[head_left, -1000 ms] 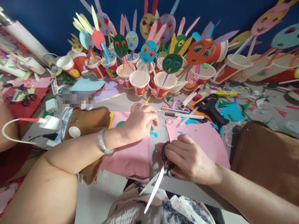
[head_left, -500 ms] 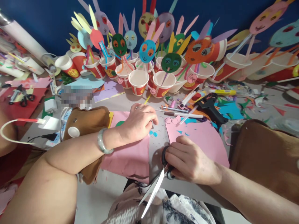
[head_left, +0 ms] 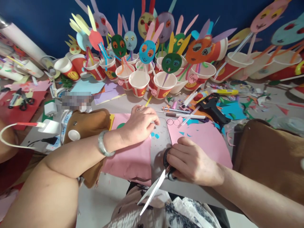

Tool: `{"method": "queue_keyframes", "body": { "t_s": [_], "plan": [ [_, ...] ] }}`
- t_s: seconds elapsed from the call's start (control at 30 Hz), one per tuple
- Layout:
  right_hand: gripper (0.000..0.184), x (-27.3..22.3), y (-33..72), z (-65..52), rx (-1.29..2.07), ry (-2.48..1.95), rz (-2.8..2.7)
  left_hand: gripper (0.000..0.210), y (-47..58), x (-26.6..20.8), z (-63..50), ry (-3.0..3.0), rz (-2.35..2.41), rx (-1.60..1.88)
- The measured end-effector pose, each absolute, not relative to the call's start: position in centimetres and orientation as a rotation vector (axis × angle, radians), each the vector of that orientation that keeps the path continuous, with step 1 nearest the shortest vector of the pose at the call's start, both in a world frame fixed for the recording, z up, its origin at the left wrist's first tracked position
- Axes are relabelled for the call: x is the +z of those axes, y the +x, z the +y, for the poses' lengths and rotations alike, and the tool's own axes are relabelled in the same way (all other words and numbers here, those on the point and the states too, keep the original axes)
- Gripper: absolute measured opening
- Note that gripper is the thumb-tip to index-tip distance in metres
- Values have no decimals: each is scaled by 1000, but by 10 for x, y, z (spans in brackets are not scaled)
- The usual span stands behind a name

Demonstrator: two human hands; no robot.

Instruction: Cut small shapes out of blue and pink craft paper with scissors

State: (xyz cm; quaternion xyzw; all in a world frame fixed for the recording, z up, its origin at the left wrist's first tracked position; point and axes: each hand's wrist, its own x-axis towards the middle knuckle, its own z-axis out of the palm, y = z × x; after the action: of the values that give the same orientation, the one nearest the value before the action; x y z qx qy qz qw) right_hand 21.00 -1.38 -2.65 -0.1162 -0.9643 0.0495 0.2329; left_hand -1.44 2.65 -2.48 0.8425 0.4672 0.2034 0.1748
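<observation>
The person's two hands are apart. The right hand is clamped on a pair of black-handled metal scissors, fingers through the loops; the long silver blades stand parted, tips pointing down past the bench edge over the person's lap. The left hand lies palm down over a large pink paper sheet, fingers curled past its right edge — whether they pinch anything, I cannot tell. Small bright-blue paper pieces lie just beside those fingertips, and a green paper disc sits on the sheet near the wrist. Beyond the right hand is a second pink paper sheet with blue scraps on it; a black glue gun lies behind — near a red-and-white paper cup.
</observation>
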Motion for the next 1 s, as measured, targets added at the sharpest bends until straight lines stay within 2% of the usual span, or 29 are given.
{"method": "queue_keyframes", "body": {
  "t_s": [1.0],
  "plan": [
    [26, -26, 208, -14, 93, -323, -2656, 20, -14, -25, 26, 2399, 1241, 475]
  ]
}}
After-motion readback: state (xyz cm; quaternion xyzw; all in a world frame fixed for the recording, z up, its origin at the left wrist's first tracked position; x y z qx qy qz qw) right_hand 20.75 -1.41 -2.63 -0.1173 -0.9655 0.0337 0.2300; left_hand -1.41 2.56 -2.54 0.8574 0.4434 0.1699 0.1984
